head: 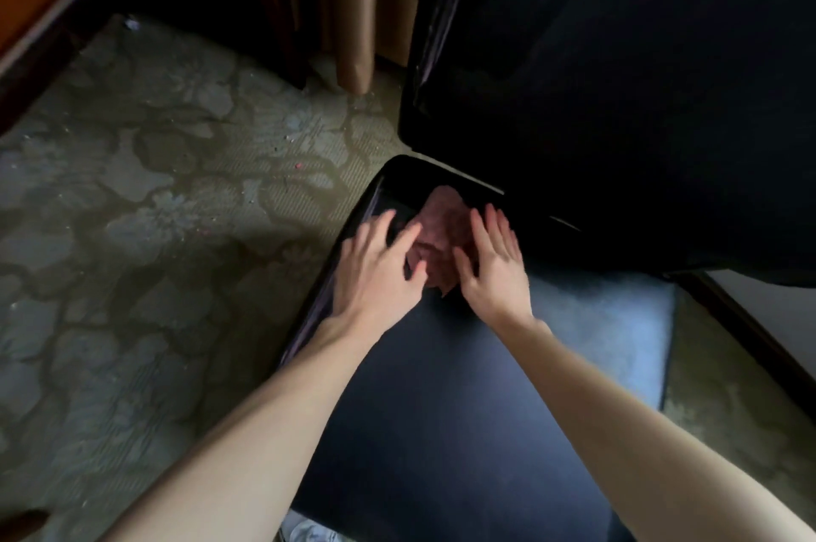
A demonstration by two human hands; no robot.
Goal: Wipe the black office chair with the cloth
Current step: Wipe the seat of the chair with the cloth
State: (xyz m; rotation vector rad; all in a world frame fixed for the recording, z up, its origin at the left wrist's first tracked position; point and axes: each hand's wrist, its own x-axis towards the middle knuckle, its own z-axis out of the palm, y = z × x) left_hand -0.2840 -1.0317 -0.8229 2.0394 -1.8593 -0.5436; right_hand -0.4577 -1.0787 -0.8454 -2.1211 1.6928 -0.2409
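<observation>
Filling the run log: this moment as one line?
cloth: on chair seat, rear corner | left hand: open, beside cloth | right hand: open, beside cloth | contact: unclear

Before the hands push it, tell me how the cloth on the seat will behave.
The cloth is crumpled into folds, so it is probably floppy and will bunch rather than slide whole. It looks thin, so likely light. The seat looks smooth, so it may slip easily.

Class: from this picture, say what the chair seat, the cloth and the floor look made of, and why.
Chair seat: smooth matte leather or vinyl, probably; soft sheen, glossy edge. Cloth: soft pinkish fabric; crumpled folds. Floor: woven carpet; ribbed texture, floral pattern.
</observation>
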